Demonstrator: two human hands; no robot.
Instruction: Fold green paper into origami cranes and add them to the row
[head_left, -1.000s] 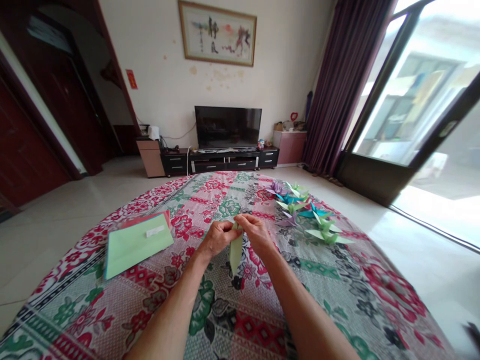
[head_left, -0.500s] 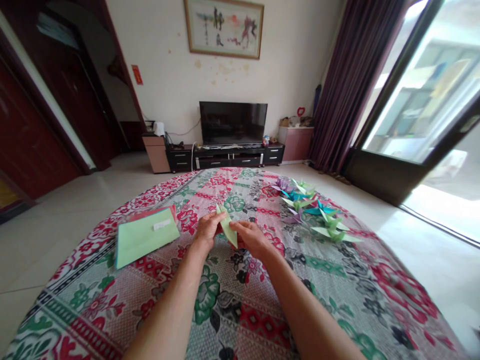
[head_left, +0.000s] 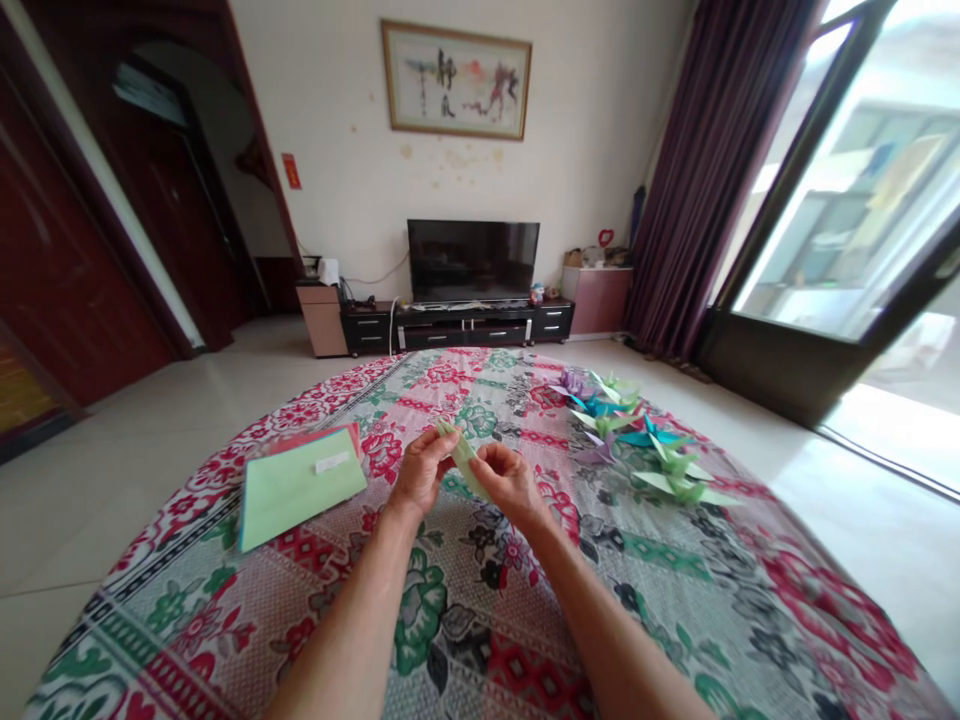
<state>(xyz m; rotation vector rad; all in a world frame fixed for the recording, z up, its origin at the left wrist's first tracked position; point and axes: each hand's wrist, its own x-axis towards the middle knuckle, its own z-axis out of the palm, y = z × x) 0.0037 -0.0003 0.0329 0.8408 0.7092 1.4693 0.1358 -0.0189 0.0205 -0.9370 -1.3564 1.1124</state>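
A narrow piece of folded light-green paper (head_left: 468, 464) is held above the table between both hands. My left hand (head_left: 421, 468) pinches its upper left end between thumb and fingers. My right hand (head_left: 511, 482) grips it lower on the right side, the thumb pressed on its edge. Part of the paper is hidden behind the fingers. To the left lies a stack of coloured paper sheets (head_left: 296, 492), green on top with red and blue edges showing and a small white label on it.
Several folded paper cranes (head_left: 681, 472) in green, blue and purple are grouped on the right of the table. A flowered cloth (head_left: 450, 665) covers the round table. Beyond it stand a television (head_left: 474, 262) on a low cabinet (head_left: 495, 333) and a purple curtain (head_left: 720, 190).
The folded paper has turned and looks narrower, and the right-hand fingers have shifted on it. The whole view has moved slightly, so the room sits lower and further right.
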